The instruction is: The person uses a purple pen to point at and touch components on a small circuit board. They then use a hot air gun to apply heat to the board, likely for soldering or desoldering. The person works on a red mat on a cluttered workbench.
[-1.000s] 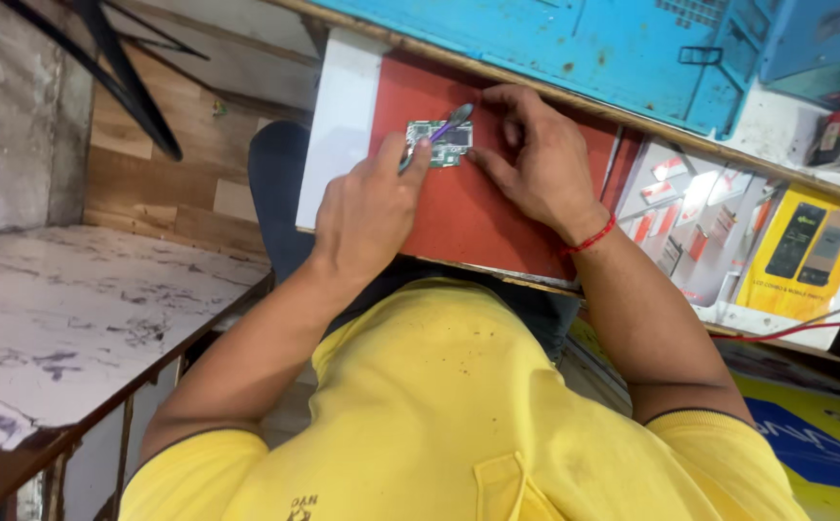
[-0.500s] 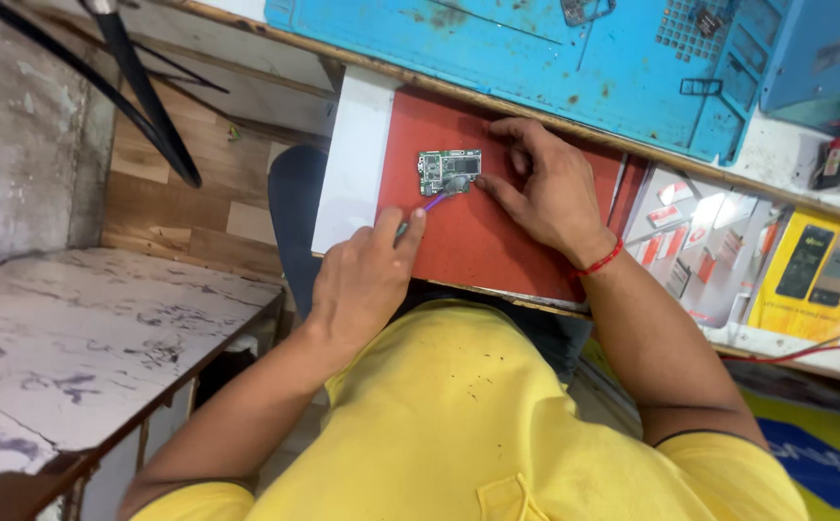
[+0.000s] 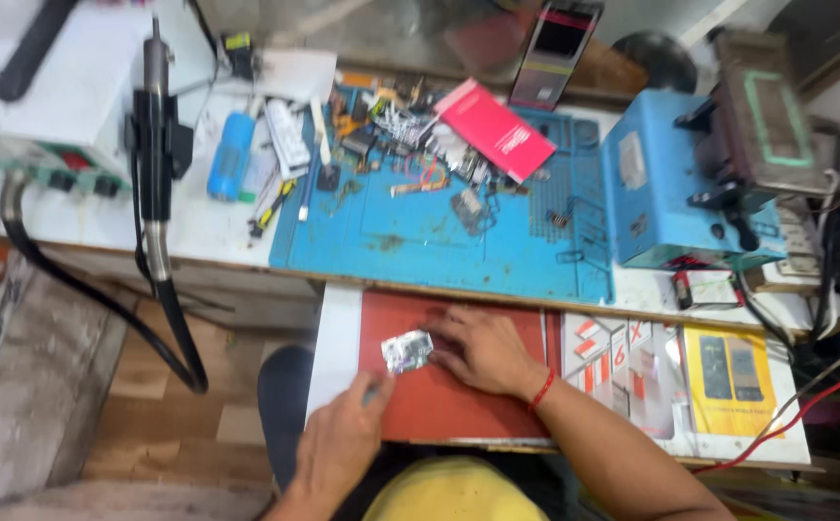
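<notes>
Now your right hand (image 3: 483, 352) lies flat, fingertips steadying the small silvery circuit board (image 3: 406, 351) on the red rectangular mat (image 3: 459, 410), while your left hand (image 3: 340, 446) pinches a thin tool just beside it.

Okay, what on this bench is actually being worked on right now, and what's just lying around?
In use:
small circuit board
red mat under it
right hand steadying the board
left hand near its edge

Lying about:
blue work mat
red booklet
blue machine
black hose

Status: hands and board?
Right hand pins the board on the red mat. Left hand beside it, grip unclear. Nothing in the way.
</notes>
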